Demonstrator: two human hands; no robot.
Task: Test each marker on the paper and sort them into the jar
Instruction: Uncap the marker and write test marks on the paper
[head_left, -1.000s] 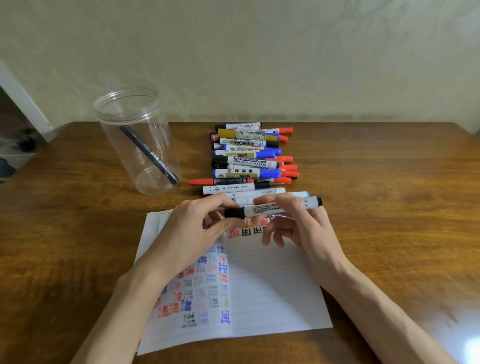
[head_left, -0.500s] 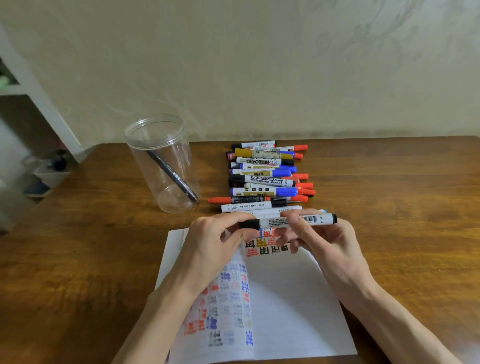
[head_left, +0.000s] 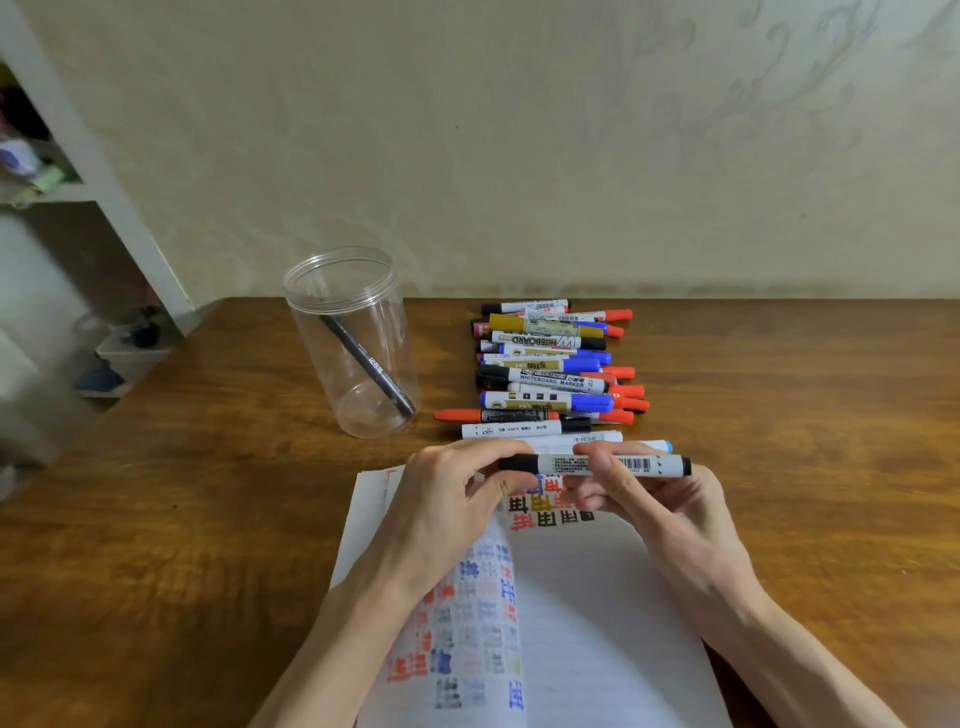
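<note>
A white-barrelled marker (head_left: 563, 463) is held level above the far edge of the paper (head_left: 597, 597), clear of the sheet, with its long axis running left to right, roughly parallel to the near edge of the table (head_left: 779, 415). Its black cap points left and is pinched between the thumb and curled fingers of the left hand (head_left: 457, 499). The barrel is pinched near its middle by the thumb and forefinger of the right hand (head_left: 660, 514), whose other fingers are loosely curled beneath. The cap appears to be seated, so uncapping is judged to be the step in hand. The coming move would then be a pull along that axis, the cap drawn leftward while the barrel is kept fixed by the right hand. The paper is seen to carry red, blue and black test marks along its left side and far edge, while its right part is bare. A row of markers (head_left: 550, 374) is stacked just beyond the hands, toward the middle of the far edge. The jar (head_left: 337, 395) stands upright and open toward the far-left corner, with one dark pen (head_left: 369, 364) leaning inside. It lies left of and beyond the held marker, nearer the left hand, so most of the sorting is judged to remain.
</note>
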